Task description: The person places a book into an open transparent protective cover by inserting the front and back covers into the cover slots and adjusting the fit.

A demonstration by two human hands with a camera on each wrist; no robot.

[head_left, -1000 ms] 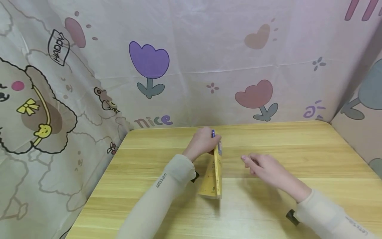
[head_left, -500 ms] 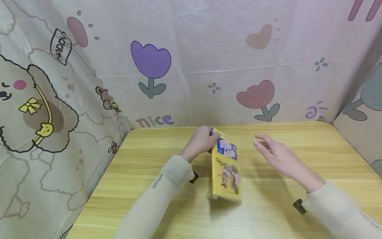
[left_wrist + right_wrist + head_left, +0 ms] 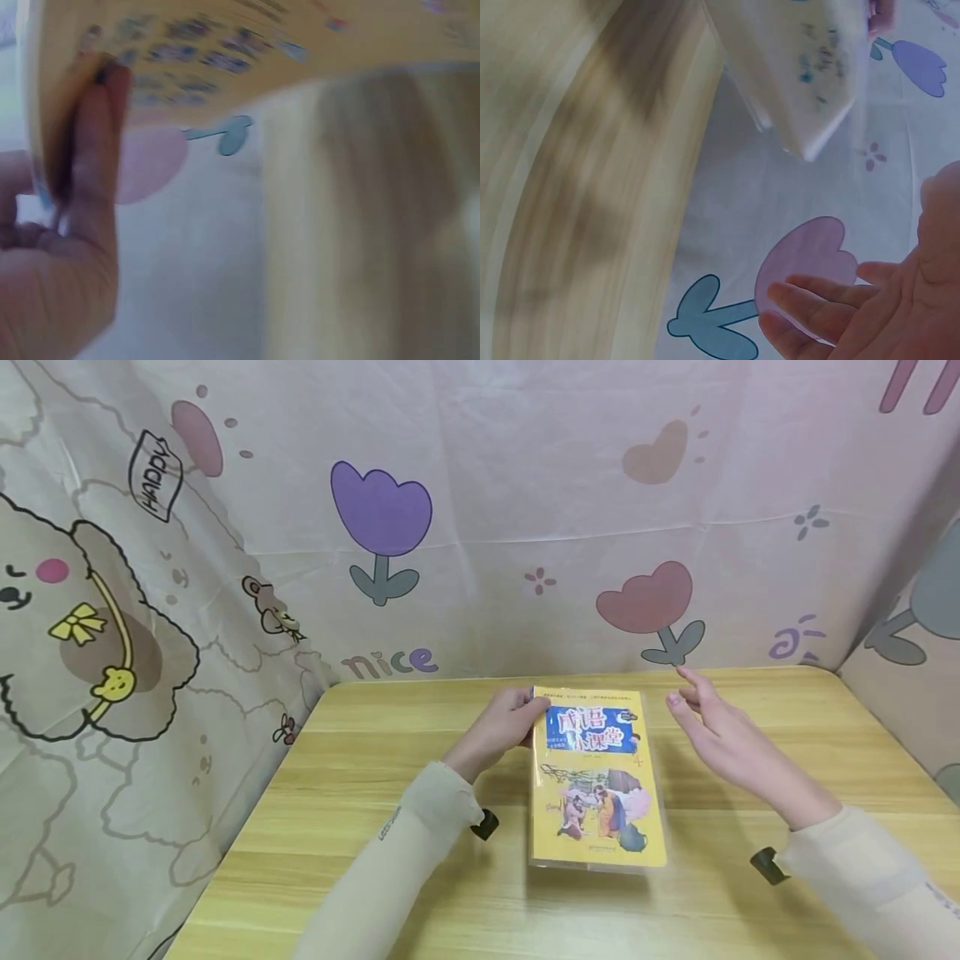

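A yellow book (image 3: 596, 810) with a blue title panel and a picture of figures faces up above the table. My left hand (image 3: 504, 731) grips its upper left edge, thumb on the cover and fingers behind. In the left wrist view, that hand (image 3: 71, 247) pinches the book (image 3: 202, 60) at its edge, and the back cover shows small printed pictures. To the right of the book, apart from it, my right hand (image 3: 723, 739) is held up with fingers extended. The right wrist view shows the same hand (image 3: 855, 315) holding nothing, below the book's corner (image 3: 802, 112).
The wooden table (image 3: 375, 793) spreads under both arms. A patterned curtain (image 3: 480, 527) with flowers hangs behind the table's far edge and along the left and right sides. A dark wrist camera mount (image 3: 768, 866) sits at the right sleeve, another (image 3: 485, 824) at the left.
The book has turned in my left hand from spine-on to front cover facing up. My right hand has moved right and up, its fingers uncurling.
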